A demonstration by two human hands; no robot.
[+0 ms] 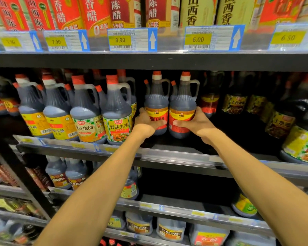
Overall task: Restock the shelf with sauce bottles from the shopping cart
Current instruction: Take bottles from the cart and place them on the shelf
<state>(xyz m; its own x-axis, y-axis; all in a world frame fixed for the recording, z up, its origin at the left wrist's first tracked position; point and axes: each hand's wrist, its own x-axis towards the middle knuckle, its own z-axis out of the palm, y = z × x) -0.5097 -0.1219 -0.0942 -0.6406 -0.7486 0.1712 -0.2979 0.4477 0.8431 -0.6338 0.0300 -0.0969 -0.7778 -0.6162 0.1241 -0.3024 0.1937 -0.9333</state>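
Shelf [167,153] space, dark and bare to the right of the green-labelled jugs [103,121], is occupied by two upright sauce bottles [156,103] set side by side, long axes vertical. Each is grasped low at its red-and-yellow label: the left one by the left hand [147,124], the right one by the right hand [196,124], fingers curled round. Dark sauce, orange caps and moulded handles are shown.

Readable on the yellow price tags along the upper shelf rail: 7.90 [56,41], 8.90 [120,40], 6.00 [198,39] and 6.50 [288,37], each beside a white arrow pointing up. Printed on the green-checked bottle labels below: 黄豆生抽 [86,128] and 鲜味生抽 [119,126]. Seen on cartons above: 陈醋 [152,8], 香醋 [91,9] and 山西 [193,6].
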